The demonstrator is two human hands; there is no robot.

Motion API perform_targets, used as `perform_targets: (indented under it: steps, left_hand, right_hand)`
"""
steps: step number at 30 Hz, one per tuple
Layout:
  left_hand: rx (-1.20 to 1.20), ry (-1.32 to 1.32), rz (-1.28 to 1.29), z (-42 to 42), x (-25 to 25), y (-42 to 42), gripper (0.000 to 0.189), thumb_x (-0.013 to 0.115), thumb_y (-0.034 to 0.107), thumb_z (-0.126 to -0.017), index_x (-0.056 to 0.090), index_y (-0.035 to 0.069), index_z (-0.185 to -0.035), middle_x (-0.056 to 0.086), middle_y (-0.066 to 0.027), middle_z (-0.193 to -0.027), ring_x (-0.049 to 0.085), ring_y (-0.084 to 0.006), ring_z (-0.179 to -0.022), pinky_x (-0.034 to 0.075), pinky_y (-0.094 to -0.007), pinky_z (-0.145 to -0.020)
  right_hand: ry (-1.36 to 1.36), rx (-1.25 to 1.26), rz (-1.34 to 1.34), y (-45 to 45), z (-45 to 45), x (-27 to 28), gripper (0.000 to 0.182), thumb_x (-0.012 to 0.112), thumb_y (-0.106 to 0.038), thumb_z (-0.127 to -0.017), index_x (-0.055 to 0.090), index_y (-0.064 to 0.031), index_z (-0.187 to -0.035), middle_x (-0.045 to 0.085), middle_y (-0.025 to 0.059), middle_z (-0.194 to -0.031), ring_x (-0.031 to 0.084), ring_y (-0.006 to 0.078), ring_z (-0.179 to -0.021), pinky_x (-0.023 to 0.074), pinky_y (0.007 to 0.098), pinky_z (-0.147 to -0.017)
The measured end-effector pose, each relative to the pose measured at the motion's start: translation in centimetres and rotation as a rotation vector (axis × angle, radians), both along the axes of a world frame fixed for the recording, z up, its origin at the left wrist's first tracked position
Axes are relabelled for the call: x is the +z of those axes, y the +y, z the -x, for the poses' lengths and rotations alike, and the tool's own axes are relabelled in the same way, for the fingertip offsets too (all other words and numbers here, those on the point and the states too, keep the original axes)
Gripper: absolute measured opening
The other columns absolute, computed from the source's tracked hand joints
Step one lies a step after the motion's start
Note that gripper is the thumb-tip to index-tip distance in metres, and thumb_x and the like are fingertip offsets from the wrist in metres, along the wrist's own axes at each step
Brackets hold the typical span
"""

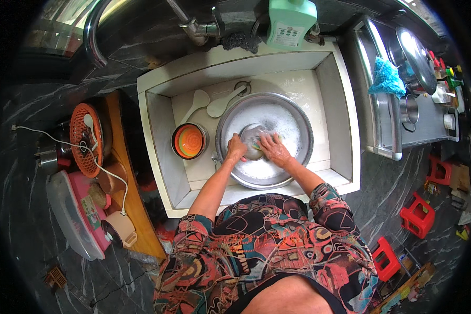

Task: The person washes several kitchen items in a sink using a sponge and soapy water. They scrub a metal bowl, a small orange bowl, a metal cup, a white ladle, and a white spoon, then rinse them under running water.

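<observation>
A wide metal basin of sudsy water stands in a pale tiled sink. Inside it, my left hand grips the left rim of a round metal bowl, thumb on top. My right hand presses a sponge against the bowl's inside. Only a green and yellow edge of the sponge shows under the fingers. Left of the basin sits a stack of bowls with an orange one on top. Behind lie a white ladle and a white rice paddle.
A green detergent bottle and a dark scouring pad rest on the sink's back ledge. At right stands a metal rack with a blue cloth. A wooden table at left holds an orange colander and an electric pot.
</observation>
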State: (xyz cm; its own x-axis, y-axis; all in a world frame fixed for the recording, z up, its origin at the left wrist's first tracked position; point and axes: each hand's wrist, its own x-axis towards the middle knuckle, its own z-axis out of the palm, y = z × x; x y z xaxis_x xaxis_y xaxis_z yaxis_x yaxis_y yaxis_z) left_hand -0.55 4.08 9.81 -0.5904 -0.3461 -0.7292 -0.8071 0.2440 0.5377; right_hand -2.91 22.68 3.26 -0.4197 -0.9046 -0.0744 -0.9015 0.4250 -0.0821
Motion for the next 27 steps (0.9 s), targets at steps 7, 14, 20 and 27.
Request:
perform_targets:
  steps: [7,14,20,27]
  left_hand:
    - [0.094,0.454,0.298,-1.5,-7.4,-1.9,0.027,0.041,0.002,-0.082,0.037,-0.007,-0.107,0.056,-0.0338,-0.076,0.056,-0.047,-0.077,0.042,-0.0508,-0.071]
    - [0.156,0.191,0.204,0.6,-1.5,1.1,0.04,0.054,-0.003,-0.071,0.037,-0.008,-0.106,0.055,-0.0317,-0.099,0.062,-0.0405,-0.072,0.054,-0.0378,-0.039]
    - [-0.037,0.037,0.035,-0.5,-2.9,-0.9,0.042,0.041,-0.004,-0.069,0.04,-0.012,-0.111,0.053,-0.0325,-0.104,0.063,-0.0387,-0.06,0.052,-0.0365,-0.036]
    - [-0.037,0.201,0.259,-0.6,-6.9,-0.8,0.034,0.051,0.0,-0.069,0.044,-0.009,-0.102,0.058,-0.0301,-0.093,0.059,-0.0443,-0.084,0.05,-0.0439,-0.073]
  right_hand:
    - [0.113,-0.539,-0.016,2.8,1.8,-0.2,0.056,0.045,-0.006,-0.078,0.033,-0.001,-0.132,0.029,0.0252,-0.134,0.044,0.0351,-0.099,0.038,0.0463,-0.084]
    - [-0.489,-0.476,0.404,-3.6,-3.5,2.3,0.068,0.057,-0.018,-0.077,0.026,-0.0089,-0.137,0.029,0.0255,-0.135,0.04,0.0408,-0.114,0.0346,0.0492,-0.092]
    - [-0.158,-0.024,0.047,-1.2,-0.4,0.4,0.052,0.047,-0.013,-0.08,0.037,-0.0086,-0.131,0.039,0.0118,-0.133,0.05,0.0276,-0.108,0.032,0.0446,-0.096]
    - [-0.066,-0.327,0.263,-3.7,-2.5,-1.8,0.042,0.047,-0.011,-0.079,0.046,0.0012,-0.119,0.048,0.0232,-0.116,0.05,0.0365,-0.102,0.0345,0.048,-0.095]
